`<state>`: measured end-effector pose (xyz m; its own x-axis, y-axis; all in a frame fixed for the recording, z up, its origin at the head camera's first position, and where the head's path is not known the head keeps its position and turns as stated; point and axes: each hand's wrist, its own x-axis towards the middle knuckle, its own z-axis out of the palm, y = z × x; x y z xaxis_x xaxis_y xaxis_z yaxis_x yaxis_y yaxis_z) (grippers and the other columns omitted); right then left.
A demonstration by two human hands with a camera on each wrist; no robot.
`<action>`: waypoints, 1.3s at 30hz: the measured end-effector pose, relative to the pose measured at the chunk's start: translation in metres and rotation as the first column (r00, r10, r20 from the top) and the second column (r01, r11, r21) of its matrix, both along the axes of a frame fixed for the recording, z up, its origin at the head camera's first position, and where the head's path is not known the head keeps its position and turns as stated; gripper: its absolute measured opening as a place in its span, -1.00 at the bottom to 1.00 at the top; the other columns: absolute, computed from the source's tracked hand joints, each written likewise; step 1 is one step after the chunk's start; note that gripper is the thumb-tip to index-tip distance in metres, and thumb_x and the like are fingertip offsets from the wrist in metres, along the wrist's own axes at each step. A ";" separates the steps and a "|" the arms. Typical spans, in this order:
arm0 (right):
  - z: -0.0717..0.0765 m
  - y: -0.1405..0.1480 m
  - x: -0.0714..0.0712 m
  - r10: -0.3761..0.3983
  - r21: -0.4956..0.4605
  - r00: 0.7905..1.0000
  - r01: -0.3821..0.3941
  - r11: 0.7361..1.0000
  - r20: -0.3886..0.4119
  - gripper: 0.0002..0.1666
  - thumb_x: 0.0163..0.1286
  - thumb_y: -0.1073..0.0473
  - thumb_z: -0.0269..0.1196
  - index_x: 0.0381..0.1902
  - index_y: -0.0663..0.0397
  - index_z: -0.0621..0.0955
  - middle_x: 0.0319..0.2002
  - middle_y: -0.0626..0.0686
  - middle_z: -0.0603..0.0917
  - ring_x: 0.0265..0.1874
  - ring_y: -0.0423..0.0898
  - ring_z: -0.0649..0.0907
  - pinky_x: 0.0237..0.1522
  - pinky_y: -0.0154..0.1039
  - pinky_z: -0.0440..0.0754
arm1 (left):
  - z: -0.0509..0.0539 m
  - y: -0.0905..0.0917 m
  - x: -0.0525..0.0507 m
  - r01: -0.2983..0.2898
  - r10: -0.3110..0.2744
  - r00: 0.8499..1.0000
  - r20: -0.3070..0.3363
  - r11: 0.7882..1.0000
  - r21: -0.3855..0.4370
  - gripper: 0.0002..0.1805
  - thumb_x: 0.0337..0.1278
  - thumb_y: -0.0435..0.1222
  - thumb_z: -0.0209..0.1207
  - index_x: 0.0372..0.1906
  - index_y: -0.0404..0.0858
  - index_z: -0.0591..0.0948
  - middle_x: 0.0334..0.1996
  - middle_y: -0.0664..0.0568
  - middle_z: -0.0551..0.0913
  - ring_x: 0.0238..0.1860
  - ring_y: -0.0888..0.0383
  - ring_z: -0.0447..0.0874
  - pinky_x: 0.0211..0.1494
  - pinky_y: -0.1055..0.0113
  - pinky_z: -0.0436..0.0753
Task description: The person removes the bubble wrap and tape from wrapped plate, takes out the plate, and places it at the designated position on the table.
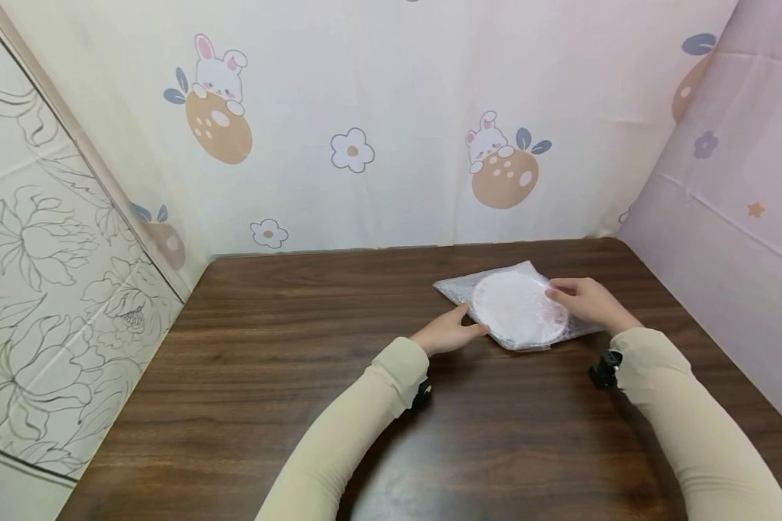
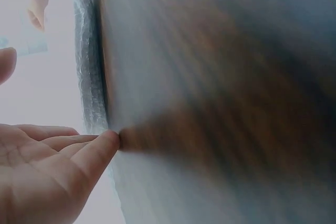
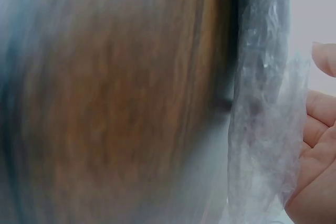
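A round white plate (image 1: pixel 515 307) lies inside a clear bubble-wrap bag (image 1: pixel 456 286) on the brown table, towards its far right. Its edge looks thick in the left wrist view. The left hand (image 1: pixel 450 331) touches the near left edge of the package; in the left wrist view its fingers (image 2: pixel 86 153) run straight along the wrap, with the thumb apart. On the right side, the right hand (image 1: pixel 586 300) lays its thumb and fingers at the plate's edge. A fold of bubble wrap (image 3: pixel 265 129) partly hides the right fingers in the right wrist view.
The wood-grain table (image 1: pixel 267 362) stretches to the left and front. A curtain printed with rabbits (image 1: pixel 365 87) hangs behind it, another printed curtain (image 1: pixel 743 145) borders the right, and a panel with flower drawings (image 1: pixel 39 239) stands on the left.
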<state>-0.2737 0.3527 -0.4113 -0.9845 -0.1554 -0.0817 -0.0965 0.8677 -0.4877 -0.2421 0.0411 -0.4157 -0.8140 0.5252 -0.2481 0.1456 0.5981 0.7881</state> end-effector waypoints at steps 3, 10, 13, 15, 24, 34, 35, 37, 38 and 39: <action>0.001 -0.005 0.001 0.019 0.000 1.000 -0.019 1.000 -0.021 -0.22 0.53 -0.19 -0.01 0.35 0.38 0.37 0.28 0.53 0.38 0.20 0.42 0.46 0.20 0.38 0.38 | 0.000 -0.006 0.000 0.007 -0.007 1.000 -0.004 1.000 -0.001 -0.11 0.34 0.17 -0.01 0.57 -0.17 0.00 0.56 0.05 0.07 0.56 0.12 0.05 0.56 0.19 0.17; 0.002 -0.017 0.002 0.046 -0.003 0.998 -0.046 0.999 -0.038 -0.25 0.52 -0.16 0.04 0.34 0.38 0.39 0.25 0.52 0.42 -0.06 0.20 0.54 0.07 0.27 0.50 | 0.004 -0.023 0.001 0.046 -0.046 0.998 0.037 0.999 0.001 -0.10 0.36 0.17 -0.02 0.58 -0.15 -0.06 0.58 0.04 -0.01 0.58 0.09 -0.03 0.58 0.12 0.13; 0.001 -0.022 0.001 0.057 0.007 0.997 -0.056 0.998 -0.057 -0.27 0.51 -0.15 0.06 0.33 0.37 0.41 0.15 0.49 0.53 -0.19 0.11 0.54 -0.07 0.09 0.54 | 0.004 -0.029 0.002 0.051 -0.050 0.998 0.047 0.999 -0.007 -0.10 0.35 0.19 -0.03 0.58 -0.14 -0.07 0.59 0.05 -0.03 0.58 0.10 -0.05 0.59 0.12 0.11; 0.000 -0.026 0.000 0.061 0.009 0.997 -0.061 0.998 -0.055 -0.27 0.50 -0.14 0.07 0.34 0.35 0.41 -0.07 0.45 0.62 -0.34 0.05 0.51 -0.17 -0.05 0.49 | 0.003 -0.033 0.002 0.047 -0.047 0.998 0.039 0.999 -0.017 -0.10 0.35 0.19 -0.04 0.58 -0.14 -0.06 0.58 0.04 -0.02 0.58 0.10 -0.04 0.59 0.13 0.10; -0.002 -0.043 -0.003 0.097 0.003 0.993 -0.097 0.995 -0.065 -0.29 0.48 -0.11 0.11 0.33 0.36 0.42 -0.04 0.38 0.64 -0.25 0.06 0.53 -0.15 -0.05 0.46 | 0.005 -0.048 0.005 0.069 -0.073 0.996 -0.045 0.994 -0.082 -0.11 0.42 0.13 -0.07 0.56 -0.30 -0.09 0.58 -0.08 -0.06 0.59 0.08 -0.09 0.61 0.18 0.04; -0.002 -0.063 -0.004 0.175 -0.001 0.981 -0.176 0.984 -0.085 -0.33 0.48 -0.05 0.13 0.33 0.35 0.42 0.19 0.43 0.54 -0.16 0.08 0.53 0.02 0.12 0.54 | 0.005 -0.067 0.009 0.045 -0.059 0.994 -0.094 0.989 -0.144 -0.12 0.42 0.12 -0.07 0.56 -0.34 -0.05 0.57 -0.11 -0.02 0.58 0.07 -0.06 0.60 0.20 0.05; -0.002 -0.065 -0.004 0.180 0.001 0.980 -0.180 0.984 -0.083 -0.33 0.48 -0.05 0.13 0.33 0.35 0.42 0.19 0.43 0.54 -0.17 0.07 0.53 -0.01 0.09 0.54 | 0.005 -0.068 0.009 0.043 -0.057 0.994 -0.094 0.989 -0.144 -0.12 0.42 0.12 -0.07 0.55 -0.34 -0.05 0.57 -0.11 -0.02 0.58 0.07 -0.06 0.60 0.20 0.05; -0.001 -0.069 -0.004 0.191 0.002 0.978 -0.191 0.982 -0.080 -0.33 0.48 -0.04 0.14 0.34 0.34 0.42 0.19 0.42 0.55 -0.19 0.06 0.54 -0.07 0.03 0.52 | 0.005 -0.072 0.009 0.039 -0.053 0.994 -0.094 0.988 -0.148 -0.12 0.42 0.12 -0.08 0.55 -0.34 -0.05 0.57 -0.12 -0.02 0.58 0.07 -0.06 0.60 0.19 0.04; 0.000 -0.071 -0.004 0.197 0.002 0.977 -0.198 0.980 -0.080 -0.32 0.48 -0.05 0.14 0.34 0.34 0.42 0.19 0.42 0.54 -0.17 0.06 0.55 -0.07 0.03 0.53 | 0.004 -0.074 0.010 0.038 -0.053 0.994 -0.094 0.987 -0.155 -0.12 0.42 0.12 -0.08 0.55 -0.34 -0.05 0.57 -0.12 -0.02 0.58 0.06 -0.07 0.60 0.19 0.05; 0.000 -0.072 -0.005 0.203 0.000 0.976 -0.203 0.979 -0.081 -0.33 0.48 -0.04 0.14 0.34 0.34 0.41 0.20 0.42 0.54 -0.14 0.08 0.58 -0.05 0.04 0.54 | 0.004 -0.076 0.010 0.036 -0.052 0.994 -0.094 0.986 -0.161 -0.12 0.42 0.13 -0.09 0.55 -0.34 -0.05 0.57 -0.12 -0.02 0.58 0.06 -0.07 0.60 0.18 0.05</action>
<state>-0.2783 0.2806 -0.4115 -0.9356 -0.3530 -0.0017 -0.3092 0.8220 -0.4782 -0.2326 -0.0345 -0.4120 -0.8153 0.5212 -0.2520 0.2459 0.7058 0.6644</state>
